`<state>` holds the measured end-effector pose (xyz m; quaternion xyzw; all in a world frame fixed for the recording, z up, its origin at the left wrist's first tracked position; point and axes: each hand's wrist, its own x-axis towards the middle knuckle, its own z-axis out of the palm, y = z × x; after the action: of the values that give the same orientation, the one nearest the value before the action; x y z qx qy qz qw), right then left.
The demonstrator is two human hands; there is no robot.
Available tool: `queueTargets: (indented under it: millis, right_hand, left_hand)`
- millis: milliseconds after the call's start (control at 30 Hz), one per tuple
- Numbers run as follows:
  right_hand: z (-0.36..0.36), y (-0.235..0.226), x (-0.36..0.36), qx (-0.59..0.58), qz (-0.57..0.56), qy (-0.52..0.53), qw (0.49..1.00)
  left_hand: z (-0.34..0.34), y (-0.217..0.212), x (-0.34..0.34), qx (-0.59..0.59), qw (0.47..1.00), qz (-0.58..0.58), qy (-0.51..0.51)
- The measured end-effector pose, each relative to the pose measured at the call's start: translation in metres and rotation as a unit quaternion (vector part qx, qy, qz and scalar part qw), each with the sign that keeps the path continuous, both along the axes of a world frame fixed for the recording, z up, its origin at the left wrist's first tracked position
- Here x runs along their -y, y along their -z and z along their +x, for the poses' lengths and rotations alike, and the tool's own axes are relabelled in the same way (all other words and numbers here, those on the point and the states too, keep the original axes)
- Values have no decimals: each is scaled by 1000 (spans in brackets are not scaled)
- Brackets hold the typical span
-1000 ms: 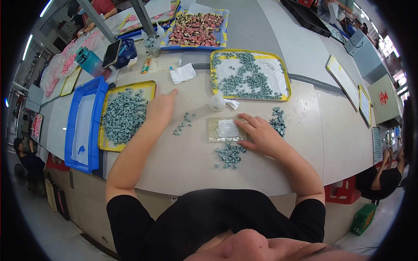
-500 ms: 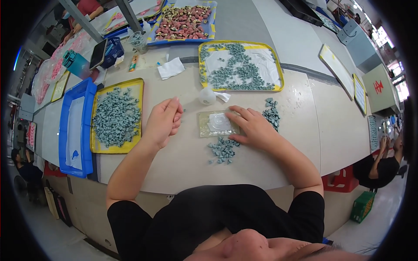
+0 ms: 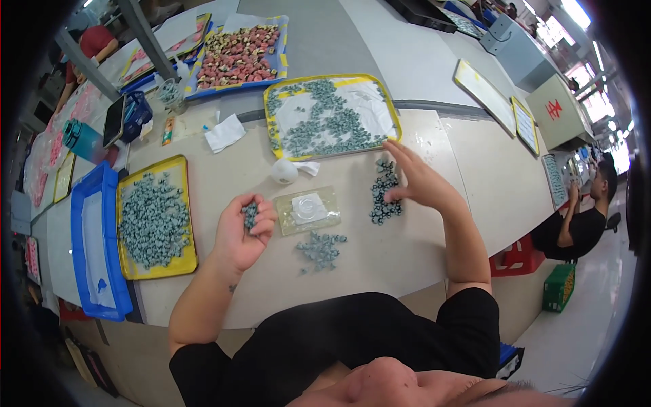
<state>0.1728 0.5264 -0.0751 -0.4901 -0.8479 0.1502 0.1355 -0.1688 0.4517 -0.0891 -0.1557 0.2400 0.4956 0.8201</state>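
Observation:
My left hand (image 3: 239, 236) is curled palm up around several small grey-green pieces (image 3: 250, 215), which show between the fingers. My right hand (image 3: 426, 182) is held with fingers apart at the right edge of a dark, glossy-looking pile of such pieces (image 3: 381, 203); nothing shows in its grasp. Between the hands lies a clear, yellowish rectangular plate (image 3: 285, 220) with white paper and a clear round disc (image 3: 309, 208) on it. Nearer to me is a loose, paler pile (image 3: 319, 252). Beyond the plate lies a small white rounded container (image 3: 284, 172) beside a crumpled tissue.
At left are a yellow tray (image 3: 193, 254) heaped with grey-green pieces and a blue tray (image 3: 80, 254). A yellow-rimmed tray (image 3: 332, 154) with scattered pieces lies ahead. Farther back stands a blue-edged tray (image 3: 237, 85) of pink and cream pieces. Another person (image 3: 583, 220) sits at right.
My right hand has moved off the plate to the right-hand pile. My left hand has turned, so the pieces in it now show. The whole view has shifted and tilted.

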Motion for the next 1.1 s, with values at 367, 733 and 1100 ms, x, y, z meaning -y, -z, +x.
queueTargets:
  millis: [367,733,1100]
  right_hand:
    - [-27,50,18,16,7,-47,999]
    - [-107,44,20,-9,63,-97,993]
    - [-144,89,3,26,58,-138,988]
  left_hand:
    - [-10,16,-6,-33,999,31,6]
    - [-50,25,21,-161,985,60,-8]
    - [-94,54,3,-389,872,187,231]
